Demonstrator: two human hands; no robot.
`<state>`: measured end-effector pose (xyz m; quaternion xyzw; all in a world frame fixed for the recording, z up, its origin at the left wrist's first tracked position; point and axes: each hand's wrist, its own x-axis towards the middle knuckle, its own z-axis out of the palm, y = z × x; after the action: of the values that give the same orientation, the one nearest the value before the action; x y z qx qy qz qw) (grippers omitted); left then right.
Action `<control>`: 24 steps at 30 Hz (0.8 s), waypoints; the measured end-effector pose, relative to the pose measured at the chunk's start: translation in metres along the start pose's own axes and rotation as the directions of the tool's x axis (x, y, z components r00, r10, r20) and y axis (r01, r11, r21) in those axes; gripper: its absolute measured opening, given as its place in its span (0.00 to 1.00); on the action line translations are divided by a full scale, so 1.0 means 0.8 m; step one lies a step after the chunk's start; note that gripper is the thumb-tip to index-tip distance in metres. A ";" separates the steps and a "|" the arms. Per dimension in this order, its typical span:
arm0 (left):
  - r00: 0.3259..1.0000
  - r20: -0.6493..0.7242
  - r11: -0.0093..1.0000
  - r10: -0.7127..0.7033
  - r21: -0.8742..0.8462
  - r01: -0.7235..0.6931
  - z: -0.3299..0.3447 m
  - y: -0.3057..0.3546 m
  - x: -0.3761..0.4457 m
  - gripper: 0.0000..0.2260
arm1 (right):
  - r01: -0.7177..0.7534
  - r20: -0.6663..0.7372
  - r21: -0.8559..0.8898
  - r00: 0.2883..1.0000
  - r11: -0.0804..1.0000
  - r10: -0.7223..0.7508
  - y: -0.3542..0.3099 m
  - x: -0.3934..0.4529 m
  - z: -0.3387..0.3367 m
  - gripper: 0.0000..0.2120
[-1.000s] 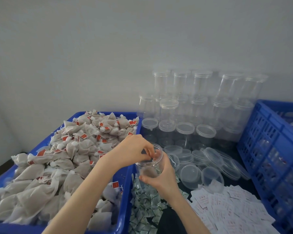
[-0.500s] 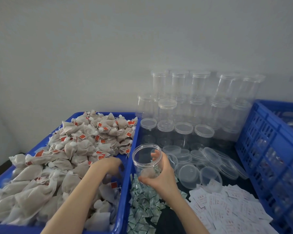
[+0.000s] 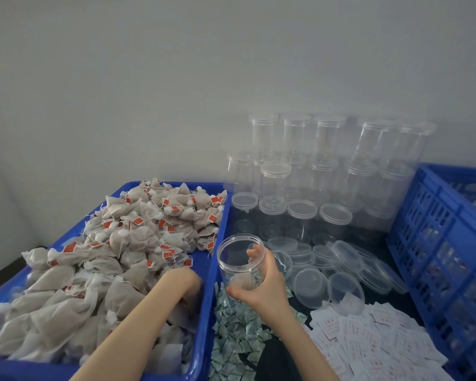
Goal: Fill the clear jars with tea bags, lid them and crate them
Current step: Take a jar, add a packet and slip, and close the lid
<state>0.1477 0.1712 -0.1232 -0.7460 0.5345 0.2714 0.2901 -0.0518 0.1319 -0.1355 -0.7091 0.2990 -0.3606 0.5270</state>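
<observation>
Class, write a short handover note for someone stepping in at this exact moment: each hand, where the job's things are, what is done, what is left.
Right hand grips the open clear jar, tilted, with one tea bag at its bottom.
Left hand is down among the tea bags in the blue tub; its fingers are hidden, so its grip is unclear.
Loose lids lie beyond the jar; the blue crate stands on the right.
Done: filling begun. Left: fill this jar, lid it, crate it, then the remaining jars.
</observation>
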 end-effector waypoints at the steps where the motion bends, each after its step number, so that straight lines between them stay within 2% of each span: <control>1: 0.999 -0.037 0.999 -0.016 -0.042 0.014 0.000 -0.001 0.000 0.19 | -0.002 0.002 0.000 1.000 1.000 0.002 0.001 0.000 0.000 0.43; 4: 0.971 -0.239 0.971 -0.022 -0.235 -0.036 -0.007 -0.011 -0.007 0.14 | -0.004 0.005 -0.001 1.000 1.000 0.004 0.002 0.001 0.000 0.42; 8: 0.871 -0.491 0.895 0.024 -0.378 -0.237 -0.018 -0.031 -0.024 0.02 | -0.014 0.004 0.012 1.000 1.000 0.014 0.004 0.000 0.001 0.42; 12: 0.730 -0.681 0.746 -0.055 -0.514 -0.424 -0.026 -0.041 -0.040 0.04 | -0.022 0.011 -0.009 1.000 1.000 0.022 0.007 0.000 0.002 0.43; 15: 0.627 -0.764 0.584 -0.152 -0.581 -0.567 -0.031 -0.043 -0.052 0.05 | -0.035 0.012 -0.020 0.999 0.999 0.035 0.008 0.000 0.004 0.46; 20: 0.478 -0.836 0.294 -0.270 -0.544 -0.786 -0.050 -0.033 -0.088 0.08 | -0.032 0.023 -0.034 0.999 0.999 0.033 0.012 0.001 0.006 0.46; 22: 0.434 -0.867 0.253 -0.246 -0.489 -0.835 -0.060 -0.025 -0.106 0.11 | -0.030 0.026 -0.034 0.999 0.999 0.031 0.014 0.000 0.006 0.46; 24: 0.395 -0.898 0.260 -0.195 -0.435 -0.862 -0.069 -0.016 -0.124 0.15 | -0.024 0.023 -0.036 0.999 0.999 0.025 0.014 -0.001 0.008 0.45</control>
<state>0.1375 0.1982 -0.0130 -0.6187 0.5257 0.1808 -0.5551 -0.0474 0.1330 -0.1480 -0.7188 0.3078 -0.3402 0.5223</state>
